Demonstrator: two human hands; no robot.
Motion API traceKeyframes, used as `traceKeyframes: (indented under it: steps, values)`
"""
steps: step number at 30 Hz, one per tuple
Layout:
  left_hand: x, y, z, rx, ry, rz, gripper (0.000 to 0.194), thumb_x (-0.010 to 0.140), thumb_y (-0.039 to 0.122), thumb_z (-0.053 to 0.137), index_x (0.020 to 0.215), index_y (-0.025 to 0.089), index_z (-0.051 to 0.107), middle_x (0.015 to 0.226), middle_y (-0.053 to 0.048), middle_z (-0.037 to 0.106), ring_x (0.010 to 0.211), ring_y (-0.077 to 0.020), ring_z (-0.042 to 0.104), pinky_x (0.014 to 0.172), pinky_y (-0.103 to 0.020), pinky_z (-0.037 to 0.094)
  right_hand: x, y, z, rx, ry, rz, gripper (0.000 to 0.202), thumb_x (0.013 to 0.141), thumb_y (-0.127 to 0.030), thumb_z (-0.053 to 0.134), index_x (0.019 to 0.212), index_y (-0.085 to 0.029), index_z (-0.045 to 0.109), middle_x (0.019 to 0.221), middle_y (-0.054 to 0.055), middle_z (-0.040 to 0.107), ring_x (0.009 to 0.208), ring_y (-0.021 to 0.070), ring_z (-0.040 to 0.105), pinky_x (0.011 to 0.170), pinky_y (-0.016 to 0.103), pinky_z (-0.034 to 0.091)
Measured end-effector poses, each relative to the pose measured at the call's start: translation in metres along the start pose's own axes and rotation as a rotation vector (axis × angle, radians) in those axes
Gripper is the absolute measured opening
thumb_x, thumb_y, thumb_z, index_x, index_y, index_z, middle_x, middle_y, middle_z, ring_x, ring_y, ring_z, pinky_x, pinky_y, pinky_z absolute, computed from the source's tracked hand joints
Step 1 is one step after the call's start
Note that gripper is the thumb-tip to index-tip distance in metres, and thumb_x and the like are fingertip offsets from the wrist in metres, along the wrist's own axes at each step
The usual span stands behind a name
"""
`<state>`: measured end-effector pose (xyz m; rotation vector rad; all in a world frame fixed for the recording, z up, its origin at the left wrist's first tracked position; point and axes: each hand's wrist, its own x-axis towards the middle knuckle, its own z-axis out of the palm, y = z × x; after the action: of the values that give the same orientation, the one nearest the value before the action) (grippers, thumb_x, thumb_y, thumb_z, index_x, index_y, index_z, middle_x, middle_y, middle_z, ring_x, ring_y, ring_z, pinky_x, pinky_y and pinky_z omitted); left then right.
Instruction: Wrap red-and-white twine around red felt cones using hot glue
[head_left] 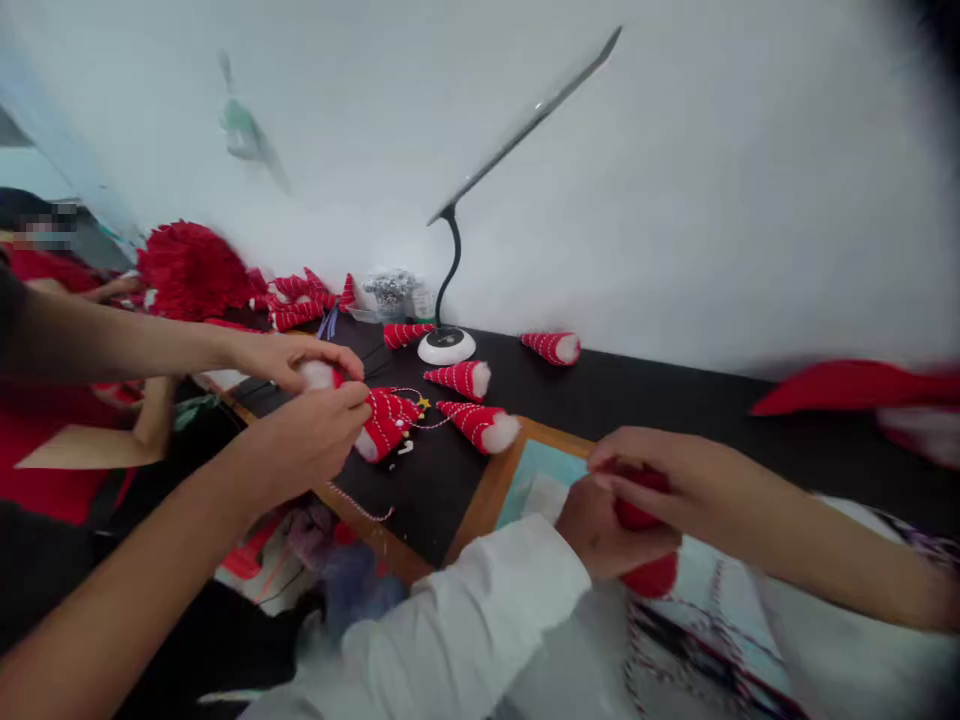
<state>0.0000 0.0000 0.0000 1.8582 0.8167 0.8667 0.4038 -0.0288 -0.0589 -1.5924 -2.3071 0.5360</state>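
Observation:
My left hand [600,530], at the end of a white sleeve, is closed on a red fabric piece [651,575], low and right of centre. My right hand [660,465] comes in from the right with its fingers closed round the upper part of the same piece. Both hands touch each other, and the fingers partly hide the piece. Just left of them, several red cones with white twine and fluffy stuffing lie on the black tabletop, one of them [480,427] close by. Light-blue sheeting [529,470] shows beside my left hand.
At left, a co-worker's two hands [315,420] work on a stuffed red piece. A desk lamp [447,345] stands against the wall. Behind are a red ruffled bundle [191,270] and more cones. Twine [720,640] lies at lower right, red fabric [855,388] at far right.

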Motion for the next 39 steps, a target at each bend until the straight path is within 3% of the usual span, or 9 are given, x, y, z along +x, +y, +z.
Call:
traceKeyframes:
  steps: [5,9,13,17,21,26,33,36,39]
  values:
    - [-0.007,-0.03,-0.008,-0.214,0.105,-0.064,0.031,0.061,0.005,0.077,0.071,0.034,0.073,0.082,0.001,0.074,0.144,-0.0281,0.043,0.119,-0.042,0.034,0.002,0.004,0.005,-0.006,0.044,-0.012,0.028,0.088,-0.047,0.048,0.093,-0.029,0.069,0.093,0.003,0.075,0.08,0.0234,0.068,0.071,0.034,0.049]
    - [-0.01,-0.037,-0.012,-0.517,0.323,-0.217,0.009,0.079,0.026,0.068,0.073,0.03,0.073,0.079,-0.006,0.073,0.139,-0.0253,0.05,0.103,-0.037,0.047,0.002,0.006,0.006,0.007,0.08,-0.033,0.027,0.087,-0.047,0.049,0.092,-0.03,0.07,0.092,0.002,0.075,0.078,0.023,0.069,0.069,0.033,0.051]
    - [-0.007,-0.037,-0.014,-0.818,0.535,-0.346,0.041,0.092,0.057,0.044,0.084,0.03,0.074,0.083,-0.011,0.074,0.131,-0.0277,0.058,0.09,-0.04,0.052,0.003,0.006,0.006,0.015,0.082,-0.019,0.025,0.084,-0.046,0.051,0.089,-0.031,0.071,0.09,0.002,0.075,0.077,0.0235,0.07,0.067,0.034,0.051]
    - [-0.001,-0.034,-0.01,-1.04,0.639,-0.45,0.038,0.097,0.048,0.04,0.103,0.029,0.073,0.076,-0.009,0.069,0.119,-0.0257,0.066,0.086,-0.04,0.057,0.004,0.008,0.008,0.017,0.103,-0.024,0.024,0.083,-0.045,0.052,0.088,-0.032,0.071,0.088,0.001,0.075,0.076,0.0231,0.07,0.066,0.034,0.051]
    - [0.005,-0.024,-0.007,-1.091,0.65,-0.48,0.033,0.098,0.033,0.04,0.098,0.029,0.074,0.064,-0.006,0.061,0.106,-0.022,0.071,0.079,-0.036,0.059,0.004,0.01,0.009,0.024,0.116,-0.031,0.024,0.083,-0.046,0.053,0.088,-0.031,0.072,0.088,0.001,0.075,0.075,0.0223,0.069,0.065,0.033,0.05]
    - [0.014,-0.008,-0.003,-1.101,0.643,-0.511,0.044,0.1,0.033,0.031,0.082,0.029,0.071,0.06,-0.004,0.061,0.097,-0.019,0.073,0.077,-0.031,0.057,0.004,0.008,0.008,0.01,0.092,-0.02,0.026,0.083,-0.046,0.051,0.088,-0.031,0.072,0.088,0.002,0.076,0.075,0.0225,0.069,0.065,0.033,0.05]
    - [0.015,-0.012,0.006,-1.067,0.634,-0.482,0.025,0.094,0.025,0.05,0.098,0.034,0.073,0.059,-0.004,0.059,0.104,-0.0218,0.071,0.079,-0.033,0.06,0.004,0.005,0.005,0.001,0.063,-0.013,0.028,0.085,-0.047,0.049,0.091,-0.031,0.071,0.092,0.002,0.076,0.08,0.0234,0.071,0.068,0.033,0.052]
    - [0.019,-0.021,-0.007,-0.75,0.486,-0.386,0.011,0.085,0.033,0.068,0.094,0.034,0.075,0.067,-0.004,0.068,0.112,-0.025,0.069,0.083,-0.036,0.057,0.004,0.004,0.005,-0.007,0.051,0.004,0.029,0.085,-0.047,0.049,0.092,-0.03,0.071,0.094,0.003,0.076,0.081,0.024,0.071,0.069,0.034,0.052]
    - [0.037,-0.013,-0.048,-0.571,0.386,-0.335,0.008,0.085,0.035,0.069,0.085,0.033,0.076,0.078,-0.001,0.074,0.1,-0.0233,0.072,0.075,-0.033,0.056,0.004,0.004,0.005,-0.02,0.042,0.007,0.03,0.085,-0.047,0.048,0.094,-0.029,0.071,0.096,0.004,0.076,0.082,0.0243,0.07,0.07,0.034,0.052]
